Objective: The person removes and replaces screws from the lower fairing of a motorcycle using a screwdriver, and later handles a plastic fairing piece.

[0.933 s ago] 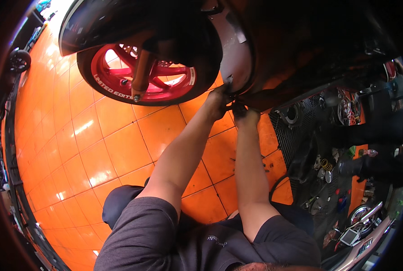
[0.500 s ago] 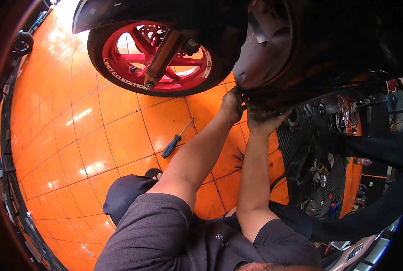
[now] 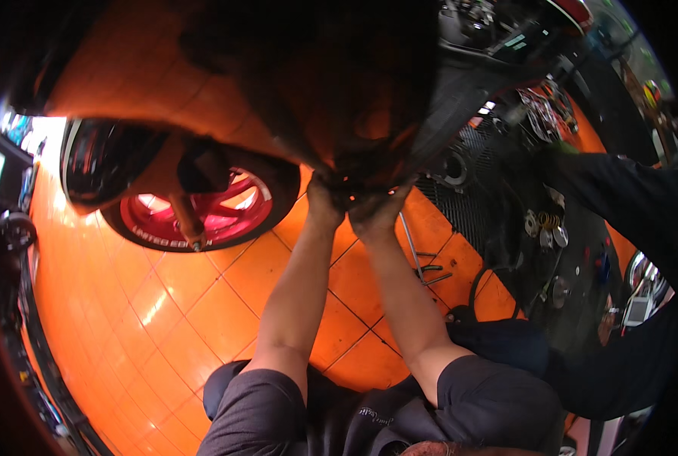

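Note:
Overhead is a motorbike's large black glossy body panel (image 3: 240,61), reflecting orange tiles, with a front wheel (image 3: 202,224) on a red rim at the left, below its mudguard. My left hand (image 3: 325,201) is raised to the panel's dark lower edge, fingers curled in shadow. Close beside it, my right hand (image 3: 371,214) is closed at the same edge. What exactly the fingers grip is hidden in the dark. Below my right hand, a long thin metal tool (image 3: 409,242) and smaller hand tools (image 3: 430,275) lie on the orange tiled floor (image 3: 149,289).
A black ribbed mat (image 3: 479,205) at the right carries several loose parts, including a yellow coil spring (image 3: 551,223). A black hose loop (image 3: 498,308) is nearby. Another person in dark clothing (image 3: 620,197) is at the far right. Bikes and clutter (image 3: 12,228) line the left edge.
The view has swung, so the wheel appears lower and further left and more of the panel shows. Both my hands have shifted left in view, staying at the panel's lower edge.

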Motion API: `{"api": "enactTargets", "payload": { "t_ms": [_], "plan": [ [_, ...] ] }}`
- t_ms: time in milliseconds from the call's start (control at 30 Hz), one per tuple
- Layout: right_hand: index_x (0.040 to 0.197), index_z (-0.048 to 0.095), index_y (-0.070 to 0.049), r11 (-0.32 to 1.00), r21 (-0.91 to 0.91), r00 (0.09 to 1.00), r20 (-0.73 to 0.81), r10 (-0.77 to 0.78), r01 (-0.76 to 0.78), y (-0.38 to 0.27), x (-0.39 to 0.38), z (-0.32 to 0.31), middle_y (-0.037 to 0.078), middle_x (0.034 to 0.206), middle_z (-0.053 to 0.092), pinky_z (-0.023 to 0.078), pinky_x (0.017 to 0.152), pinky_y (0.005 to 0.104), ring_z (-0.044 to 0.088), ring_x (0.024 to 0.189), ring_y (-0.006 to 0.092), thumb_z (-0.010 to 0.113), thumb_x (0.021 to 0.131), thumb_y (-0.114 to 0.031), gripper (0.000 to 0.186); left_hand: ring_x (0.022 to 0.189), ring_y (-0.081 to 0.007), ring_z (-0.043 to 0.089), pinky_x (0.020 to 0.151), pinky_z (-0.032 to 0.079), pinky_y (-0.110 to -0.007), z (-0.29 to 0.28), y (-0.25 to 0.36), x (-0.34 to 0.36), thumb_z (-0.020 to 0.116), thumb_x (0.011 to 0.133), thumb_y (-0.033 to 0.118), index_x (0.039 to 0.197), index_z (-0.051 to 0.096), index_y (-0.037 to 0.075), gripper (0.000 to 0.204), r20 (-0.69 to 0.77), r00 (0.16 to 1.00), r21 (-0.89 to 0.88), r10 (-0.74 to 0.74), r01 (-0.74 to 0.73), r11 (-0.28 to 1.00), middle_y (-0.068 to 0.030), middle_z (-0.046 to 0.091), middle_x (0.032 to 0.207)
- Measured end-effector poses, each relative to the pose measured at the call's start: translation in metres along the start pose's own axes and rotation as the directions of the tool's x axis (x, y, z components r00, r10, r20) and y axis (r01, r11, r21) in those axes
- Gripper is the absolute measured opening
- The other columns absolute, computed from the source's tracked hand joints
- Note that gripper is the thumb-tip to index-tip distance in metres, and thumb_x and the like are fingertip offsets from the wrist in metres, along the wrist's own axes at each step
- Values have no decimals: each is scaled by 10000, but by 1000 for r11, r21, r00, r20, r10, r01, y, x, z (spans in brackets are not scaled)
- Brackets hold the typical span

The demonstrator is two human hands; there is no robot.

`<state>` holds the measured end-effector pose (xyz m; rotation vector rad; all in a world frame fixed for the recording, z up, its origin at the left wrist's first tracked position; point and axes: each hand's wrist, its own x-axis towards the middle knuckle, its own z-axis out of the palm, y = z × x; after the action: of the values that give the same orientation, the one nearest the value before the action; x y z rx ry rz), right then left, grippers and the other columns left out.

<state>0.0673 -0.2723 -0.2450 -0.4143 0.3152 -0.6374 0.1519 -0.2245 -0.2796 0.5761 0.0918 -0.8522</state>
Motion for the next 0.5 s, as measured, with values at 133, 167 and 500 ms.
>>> {"api": "enactTargets", "payload": {
  "t_ms": [133,167,500],
  "plan": [
    [1522,113,-219,999,33,1000,-1,22,-22,-5,5,-6,35,1570,117,128,1127,539,132,1431,263,187,732,-910,1053,1079,-302,574,881,498,-508,6,2,5,393,952,260,1263,499,104,364,-33,994,134,108,-103,986,-118,570,1189],
    [1524,95,-220,999,19,998,-33,47,-46,-6,2,-5,34,1576,94,98,1135,540,92,1445,260,179,730,-912,1057,1109,-299,567,898,494,-517,1,2,11,397,959,266,1285,488,100,377,-71,989,201,127,-111,973,-120,566,1203],
    [1490,208,-105,970,68,593,-800,-86,232,-34,0,-104,147,1490,235,158,1132,530,304,1347,308,278,884,-740,881,1082,-249,585,713,567,-363,11,7,9,454,964,384,1326,435,118,450,88,984,217,157,-173,961,-92,537,1239]
  ]
}}
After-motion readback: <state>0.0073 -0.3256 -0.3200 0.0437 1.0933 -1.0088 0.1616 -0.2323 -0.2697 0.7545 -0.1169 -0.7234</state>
